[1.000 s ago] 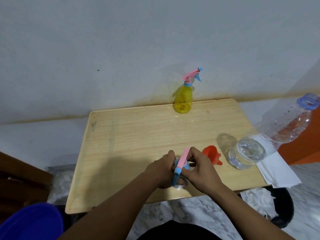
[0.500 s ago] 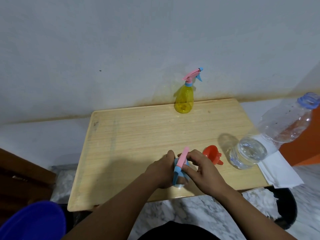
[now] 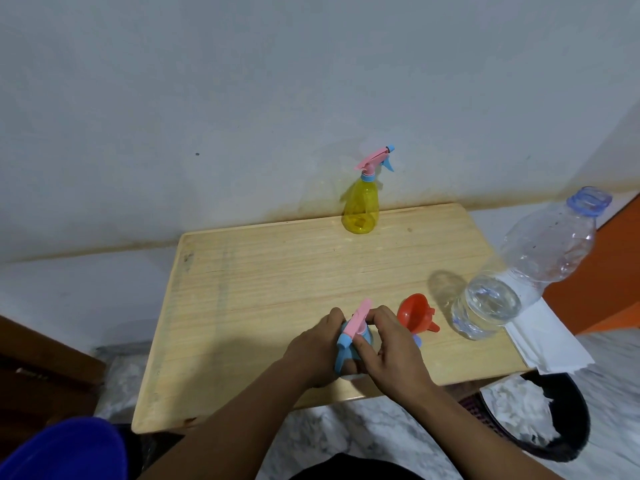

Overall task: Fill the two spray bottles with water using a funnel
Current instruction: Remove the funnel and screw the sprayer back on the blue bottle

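A blue spray bottle (image 3: pixel 363 337) with a pink and blue trigger head (image 3: pixel 356 323) stands near the front edge of the wooden table (image 3: pixel 277 271). My left hand (image 3: pixel 318 348) grips the bottle's body, which is mostly hidden. My right hand (image 3: pixel 388 344) holds the trigger head at the neck with curled fingers. A red funnel (image 3: pixel 414 311) lies on its side just right of my hands. A yellow spray bottle (image 3: pixel 360 209) with its head on stands at the table's back edge. A large clear water bottle (image 3: pixel 519 278), open and partly full, stands at the right.
White paper (image 3: pixel 550 344) lies under the water bottle and hangs over the table's right edge. A black bin (image 3: pixel 561 441) with white paper in it sits on the floor at the right. A blue object (image 3: pixel 62 448) shows at the bottom left. A wall runs behind the table.
My right hand's fingers have shifted round the trigger head, from pinching its top to holding lower at the neck. The bottle and my left hand stay in place.
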